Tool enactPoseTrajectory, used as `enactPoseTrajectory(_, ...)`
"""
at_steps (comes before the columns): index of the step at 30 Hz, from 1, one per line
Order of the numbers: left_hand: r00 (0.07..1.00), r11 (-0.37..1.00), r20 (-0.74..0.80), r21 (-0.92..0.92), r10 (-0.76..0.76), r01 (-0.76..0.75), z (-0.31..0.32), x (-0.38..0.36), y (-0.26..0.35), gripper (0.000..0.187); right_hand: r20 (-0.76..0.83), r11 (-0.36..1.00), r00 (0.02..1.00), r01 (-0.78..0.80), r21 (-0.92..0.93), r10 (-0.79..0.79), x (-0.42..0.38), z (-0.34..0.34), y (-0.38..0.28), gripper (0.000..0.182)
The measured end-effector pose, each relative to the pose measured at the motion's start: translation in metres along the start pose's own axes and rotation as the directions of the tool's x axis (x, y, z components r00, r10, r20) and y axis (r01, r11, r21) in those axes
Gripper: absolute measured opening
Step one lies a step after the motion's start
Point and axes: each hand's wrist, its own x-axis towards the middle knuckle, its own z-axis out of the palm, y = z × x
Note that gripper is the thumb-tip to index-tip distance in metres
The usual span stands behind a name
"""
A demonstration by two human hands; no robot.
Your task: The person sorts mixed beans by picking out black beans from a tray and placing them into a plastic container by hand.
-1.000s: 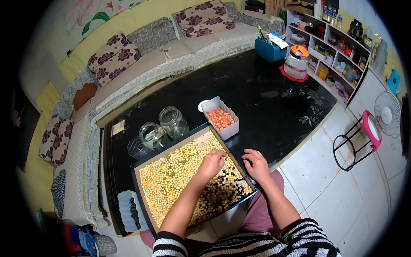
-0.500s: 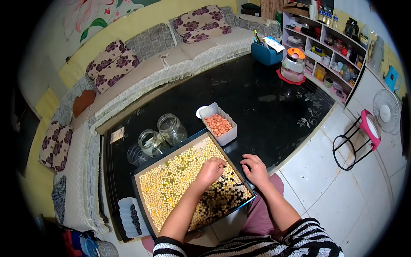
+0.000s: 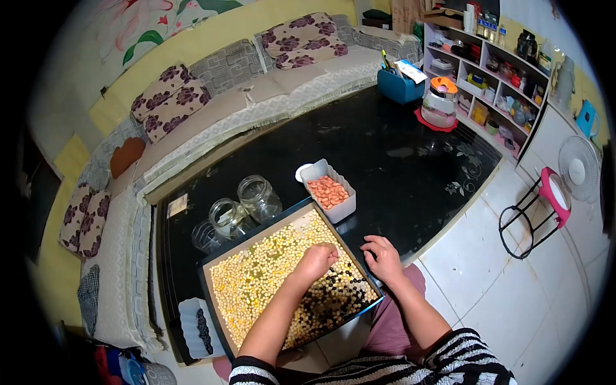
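A shallow box (image 3: 206, 277) lies tilted across the table edge and my lap. Pale yellow beans (image 3: 247, 273) cover most of its bottom, with some green and deeper yellow pieces. Black beans (image 3: 330, 298) are gathered toward the near right side. My left hand (image 3: 316, 262) is over the beans, thumb and fingers pinched together; what they hold, if anything, is too small to see. Just outside the box's right edge, my right hand (image 3: 385, 258) has loosely bent fingers, thumb apart from them, and nothing visible in it.
A white container (image 3: 343, 210) of reddish peanuts stands beyond the box. Glass jars (image 3: 258, 197) are at its far left. Another pale container (image 3: 189, 327) with black beans sits left. A blue holder (image 3: 399, 86) and an orange-lidded jar (image 3: 439, 106) stand farther back.
My left hand has shifted slightly down over the beans, its fingers still pinched. My right hand stays beside the box edge, its fingers slightly more apart.
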Motion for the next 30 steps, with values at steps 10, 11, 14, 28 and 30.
enactPoseTrajectory(10,0.971,0.955,-0.099,-0.231,-0.216,0.188,-0.075,-0.077,0.013,0.011,-0.004,1.000,1.000,0.012,-0.023,-0.012,0.000,0.002,0.003,0.009)
enactPoseTrajectory(11,0.955,0.948,-0.155,-0.233,-0.254,0.215,-0.085,-0.094,0.013,0.011,-0.007,1.000,1.000,0.008,-0.002,-0.008,0.000,0.002,0.003,0.010)
enactPoseTrajectory(14,0.876,0.933,-0.324,-0.168,-0.358,0.319,-0.118,-0.149,0.012,0.012,-0.015,1.000,1.000,0.020,0.017,-0.020,0.000,0.003,0.005,0.009)
enactPoseTrajectory(28,0.553,0.774,-0.643,-0.099,-0.530,0.626,-0.134,-0.304,-0.018,0.009,0.026,0.999,1.000,0.007,-0.046,-0.006,-0.001,0.003,0.009,0.010)
enactPoseTrajectory(30,0.532,0.787,-0.684,-0.102,-0.499,0.608,-0.134,-0.292,-0.009,0.009,0.032,0.999,0.999,-0.006,-0.053,0.008,0.000,0.002,0.004,0.010)
